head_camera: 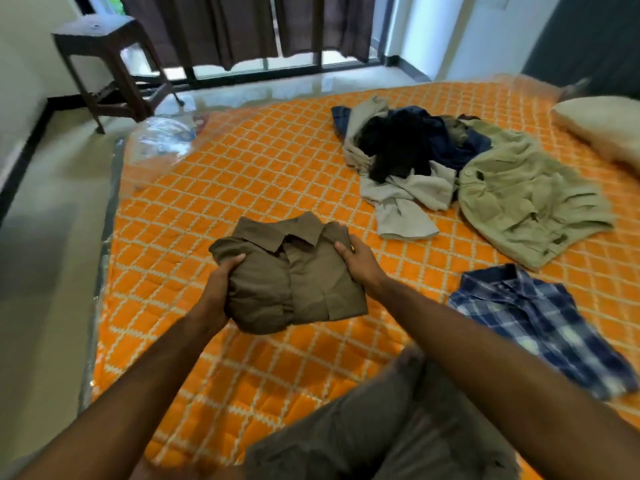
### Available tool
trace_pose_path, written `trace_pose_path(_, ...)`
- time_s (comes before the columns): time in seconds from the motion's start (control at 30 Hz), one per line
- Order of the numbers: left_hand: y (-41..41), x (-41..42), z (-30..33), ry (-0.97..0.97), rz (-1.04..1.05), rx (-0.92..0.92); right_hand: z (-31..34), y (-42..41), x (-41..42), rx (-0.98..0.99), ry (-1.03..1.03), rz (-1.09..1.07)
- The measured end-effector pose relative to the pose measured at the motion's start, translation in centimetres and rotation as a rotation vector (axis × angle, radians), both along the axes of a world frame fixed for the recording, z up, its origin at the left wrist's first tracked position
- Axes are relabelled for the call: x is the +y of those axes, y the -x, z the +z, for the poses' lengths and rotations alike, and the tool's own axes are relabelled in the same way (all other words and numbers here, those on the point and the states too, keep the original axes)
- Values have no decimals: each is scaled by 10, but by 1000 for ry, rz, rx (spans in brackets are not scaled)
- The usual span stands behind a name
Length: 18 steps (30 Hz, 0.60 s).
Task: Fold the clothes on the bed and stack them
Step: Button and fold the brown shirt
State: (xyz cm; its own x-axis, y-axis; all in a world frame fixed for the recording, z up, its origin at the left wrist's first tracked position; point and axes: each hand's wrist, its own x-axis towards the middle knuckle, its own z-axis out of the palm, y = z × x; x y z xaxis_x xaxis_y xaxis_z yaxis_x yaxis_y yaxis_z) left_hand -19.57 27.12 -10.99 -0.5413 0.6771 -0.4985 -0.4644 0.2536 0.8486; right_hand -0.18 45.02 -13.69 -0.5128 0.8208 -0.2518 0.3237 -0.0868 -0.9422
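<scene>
Brown folded shirt (pixel 294 275) gripped by my left hand (pixel 221 278) and right hand (pixel 360 263) above orange quilted mattress (pixel 259 168); glossy tile floor (pixel 52 188), brown stool (pixel 110 64); no legible writing.

Your forearms are bare from the bottom edge of the view up to the wrists; no sleeve, cuff, watch, band or glove shows on either arm. Your left hand (pixel 221 277) and right hand (pixel 358 261) carry no ring that can be made out. You wear brownish-olive trousers or shorts (pixel 374 420); the cloth is plain and wrinkled, blurred toward the lower edge.
</scene>
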Motion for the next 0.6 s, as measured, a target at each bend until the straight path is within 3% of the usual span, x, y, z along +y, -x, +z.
trace_pose_path(0.17, -97, 59, 51, -102, -162, -61, 49, -118, 59, 12, -58, -71)
trace_pose_path(0.37, -227, 105, 52, -83, -337, 41, 88, -267, 94, -77, -91, -82)
trace_pose_path(0.6, -335, 137, 37, 40, -734, 118, 72, -420, 126, -205, -74, -76)
